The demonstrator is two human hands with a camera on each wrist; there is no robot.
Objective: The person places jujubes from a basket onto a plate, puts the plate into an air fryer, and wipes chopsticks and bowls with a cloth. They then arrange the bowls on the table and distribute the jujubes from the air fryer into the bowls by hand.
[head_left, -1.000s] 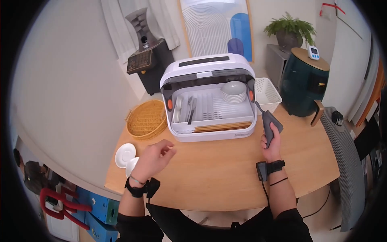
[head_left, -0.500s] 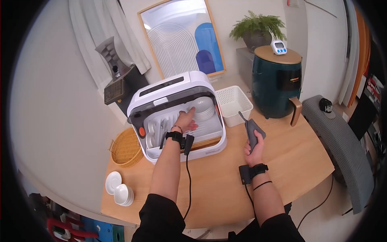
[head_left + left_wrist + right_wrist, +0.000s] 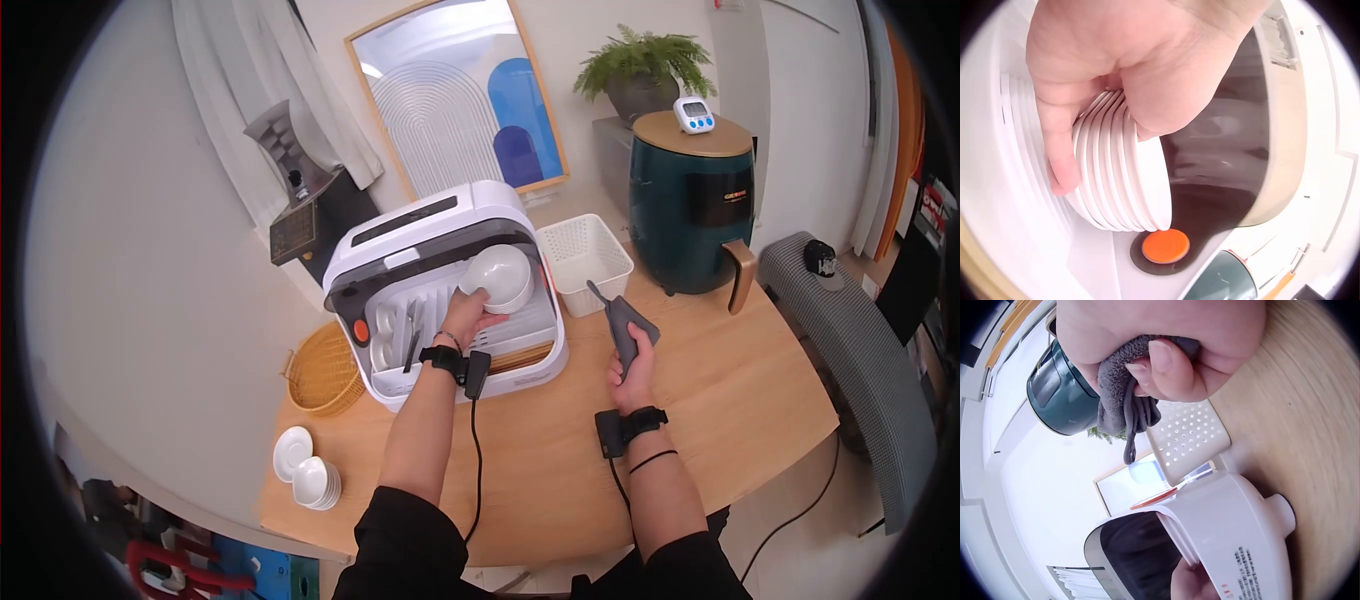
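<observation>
My left hand point(image 3: 468, 318) reaches into a white dish storage box point(image 3: 405, 222) with its dark lid raised. It grips a stack of white bowls point(image 3: 503, 276) by the near left side. In the left wrist view the thumb lies at the top bowl's rim and the fingers curl under the nested bowls point(image 3: 1116, 172), which are tipped. Over the table to the right, my right hand point(image 3: 632, 375) holds a folded grey cloth point(image 3: 631, 325). The right wrist view shows the cloth point(image 3: 1116, 390) bunched between fingers and palm, a loop hanging from it.
Cutlery point(image 3: 411, 345) and wooden chopsticks point(image 3: 525, 357) lie in the box. A wicker basket point(image 3: 322, 385), small white dishes point(image 3: 316, 484) and a saucer point(image 3: 292, 452) are at left. Behind the cloth stand a white perforated basket point(image 3: 590, 262) and a green air fryer point(image 3: 690, 210).
From over the table's left side, my left hand has moved into the box and taken hold of the bowls, which now tilt towards me. My right hand keeps holding the cloth. The head view has shifted.
</observation>
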